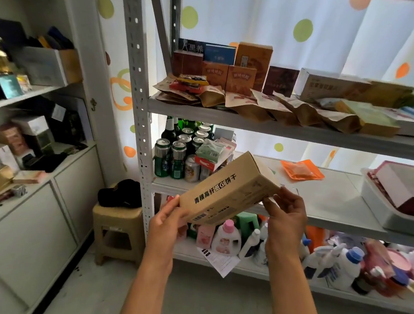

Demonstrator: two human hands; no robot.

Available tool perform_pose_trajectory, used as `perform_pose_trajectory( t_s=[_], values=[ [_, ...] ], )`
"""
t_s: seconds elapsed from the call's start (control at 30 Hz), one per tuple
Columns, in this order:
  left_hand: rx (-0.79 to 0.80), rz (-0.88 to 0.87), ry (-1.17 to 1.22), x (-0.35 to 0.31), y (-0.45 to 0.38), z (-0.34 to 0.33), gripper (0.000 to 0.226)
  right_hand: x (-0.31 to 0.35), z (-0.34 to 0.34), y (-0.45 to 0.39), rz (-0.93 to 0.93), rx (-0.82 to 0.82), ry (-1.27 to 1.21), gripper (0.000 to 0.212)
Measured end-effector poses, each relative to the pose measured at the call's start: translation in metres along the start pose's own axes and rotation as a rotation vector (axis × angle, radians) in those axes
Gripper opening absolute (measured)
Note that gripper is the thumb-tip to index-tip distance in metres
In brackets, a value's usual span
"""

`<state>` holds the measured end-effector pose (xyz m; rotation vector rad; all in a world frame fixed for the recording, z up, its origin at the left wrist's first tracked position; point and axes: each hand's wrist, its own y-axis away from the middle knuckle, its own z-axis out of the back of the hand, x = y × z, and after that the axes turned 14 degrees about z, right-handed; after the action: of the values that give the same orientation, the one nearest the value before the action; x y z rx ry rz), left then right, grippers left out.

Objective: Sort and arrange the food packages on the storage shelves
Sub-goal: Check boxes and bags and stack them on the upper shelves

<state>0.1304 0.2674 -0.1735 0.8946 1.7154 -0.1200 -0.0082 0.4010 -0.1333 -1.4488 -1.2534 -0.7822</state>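
Both your hands hold one tan box (227,193) tilted in front of the rack: your left hand (168,219) grips its near end, fingers curled round it, and your right hand (286,216) pinches the far lower corner. Behind it, cans (174,155) crowd the middle shelf (335,209); brown pouches (286,111) line the shelf above.

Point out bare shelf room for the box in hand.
Middle shelf: bare between the cans and the white tray, apart from the orange pouch. Upper shelf is crowded with bags and boxes; bottom shelf is packed with bottles. Both hands hold the box.
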Motion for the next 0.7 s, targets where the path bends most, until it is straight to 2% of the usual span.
perform_pose_trajectory(
  t_s=[0.2,0.4,0.57,0.7],
  values=[
    [-0.012,-0.048,0.056,-0.006,0.004,0.004,0.061,-0.003,-0.008,-0.001,0.007,0.002,0.063,0.033],
    [-0.048,-0.079,0.123,-0.007,0.003,0.011,0.062,-0.002,-0.012,0.005,-0.069,-0.017,0.038,0.017],
    [-0.059,-0.100,0.175,-0.004,0.004,0.013,0.057,0.008,-0.013,0.011,-0.137,0.002,-0.034,0.030],
    [-0.095,-0.138,0.189,-0.003,0.007,0.010,0.059,0.013,-0.016,0.019,-0.132,0.079,-0.025,0.023]
  ],
)
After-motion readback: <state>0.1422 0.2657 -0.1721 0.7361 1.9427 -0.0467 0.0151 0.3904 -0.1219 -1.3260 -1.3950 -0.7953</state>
